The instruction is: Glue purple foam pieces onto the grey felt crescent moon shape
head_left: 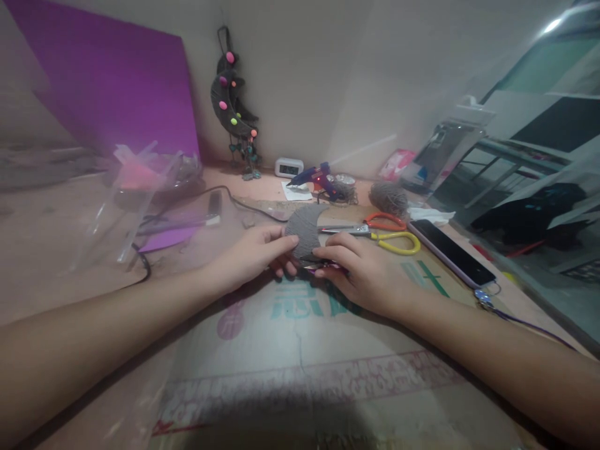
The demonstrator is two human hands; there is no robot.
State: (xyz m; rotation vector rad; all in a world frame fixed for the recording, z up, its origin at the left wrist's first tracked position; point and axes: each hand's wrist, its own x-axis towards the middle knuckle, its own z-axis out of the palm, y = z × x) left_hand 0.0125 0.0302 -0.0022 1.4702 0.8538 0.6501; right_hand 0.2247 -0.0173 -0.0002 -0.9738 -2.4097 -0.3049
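Note:
A grey yarn-wrapped piece [304, 230] with a curved edge is held over the cardboard, its strands lying side by side. My left hand [262, 251] grips its left side, thumb on the front and fingers behind. On the lower right edge, my right hand [359, 265] pinches it between thumb and fingers. Something small and purple shows by the right fingertips, too small to name. Just beyond the right hand lie scissors [394, 242] with one orange and one yellow handle. Part of the piece's lower edge is hidden by my fingers.
Printed cardboard [262, 369] covers the table. Behind stand a blue glue gun [313, 177] with a red light, a small digital clock [289, 167] and a grey yarn ball [389, 197]. A phone [450, 253] lies right. A yarn-wrapped moon ornament [229, 103] hangs near a purple sheet [117, 81].

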